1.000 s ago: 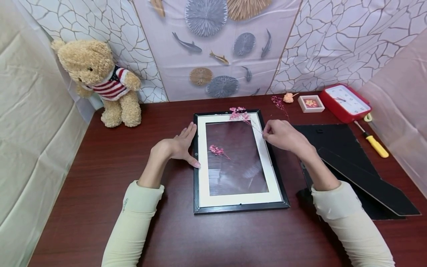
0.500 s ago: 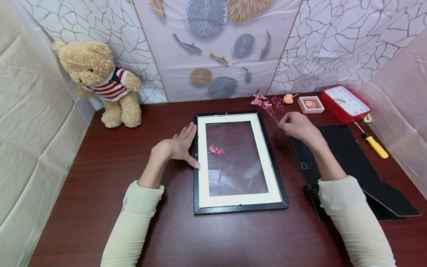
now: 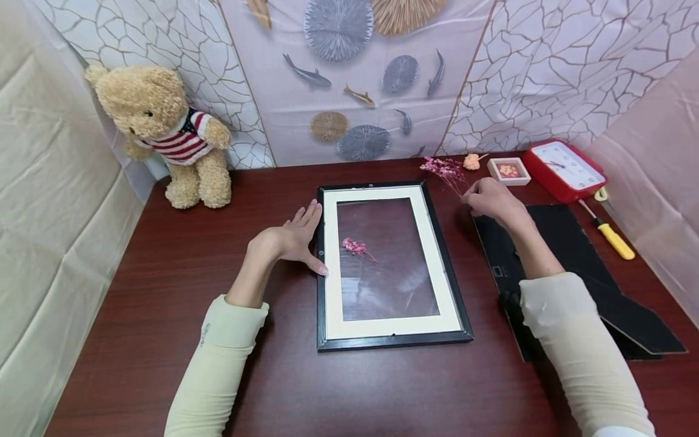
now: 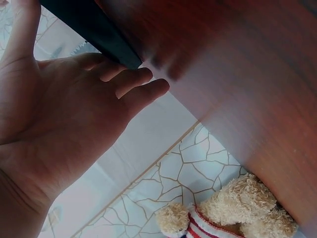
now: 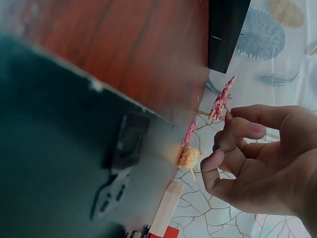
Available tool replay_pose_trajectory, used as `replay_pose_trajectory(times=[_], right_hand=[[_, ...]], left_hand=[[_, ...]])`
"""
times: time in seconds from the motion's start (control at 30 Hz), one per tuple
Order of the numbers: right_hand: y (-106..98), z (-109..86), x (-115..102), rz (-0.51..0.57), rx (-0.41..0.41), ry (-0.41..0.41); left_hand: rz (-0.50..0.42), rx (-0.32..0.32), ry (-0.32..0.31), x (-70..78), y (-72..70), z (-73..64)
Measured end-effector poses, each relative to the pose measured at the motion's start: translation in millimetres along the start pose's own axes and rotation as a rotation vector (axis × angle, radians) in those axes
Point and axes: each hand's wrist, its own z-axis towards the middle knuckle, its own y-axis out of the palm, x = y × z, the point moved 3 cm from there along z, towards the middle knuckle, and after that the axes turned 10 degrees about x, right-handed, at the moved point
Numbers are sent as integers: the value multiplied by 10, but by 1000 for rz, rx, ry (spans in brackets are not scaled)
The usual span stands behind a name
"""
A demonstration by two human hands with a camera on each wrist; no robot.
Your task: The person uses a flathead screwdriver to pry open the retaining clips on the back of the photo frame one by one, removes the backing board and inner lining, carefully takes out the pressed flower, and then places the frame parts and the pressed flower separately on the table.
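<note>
A black picture frame [image 3: 393, 344] with a white mat [image 3: 388, 328] lies flat on the dark wood table. On its clear pane rests a small pink flower sprig [image 3: 355, 246]. My left hand [image 3: 289, 241] lies along the frame's left side, fingers spread and extended, thumb on the edge; the left wrist view shows its open palm [image 4: 64, 109]. Right of the frame's upper corner, my right hand [image 3: 496, 199] pinches the thin stem of a pink dried flower sprig [image 3: 435, 165]. Its blossoms point back left and overlap another pink sprig behind, which also shows in the right wrist view [image 5: 190, 133].
A black backing board [image 3: 562, 224] with a stand leg lies under the right forearm. Beyond are a peach flower [image 3: 472, 161], a small white box [image 3: 509, 171], a red clock [image 3: 567, 170] and a yellow-handled screwdriver [image 3: 617, 241]. A teddy bear [image 3: 180, 139] sits back left.
My right hand has carried the pinched sprig from over the frame's top right corner to the right, off the frame. My left hand and the small sprig on the pane stay put.
</note>
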Motion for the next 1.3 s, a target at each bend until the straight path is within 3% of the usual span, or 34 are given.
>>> replay_pose_trajectory(times=[0.13,0.2,0.43,0.63,0.93,1.07,1.13,1.3], right_hand=[[4,83,34,-11,-5,11],[34,217,158,-2,-11,7],[308,1092,1070,-80,-34,33],[386,1258,1220,-100,-24,22],[420,1281,1198,-187,-40,25],[355,1148,1051,-176,-39,-2],[275,915,784,-156,-2,-31],[91,158,-127,-120,128,-178]], left_hand=[[-19,-3,5,-1,-7,-11],[-36,0,14,-3,-12,-14],[-36,5,6,-42,32,45],[-38,14,0,-126,87,136],[-59,32,6,-188,153,192],[-67,35,4,-190,157,197],[-65,31,7,-177,145,177],[-49,19,11,-96,71,79]])
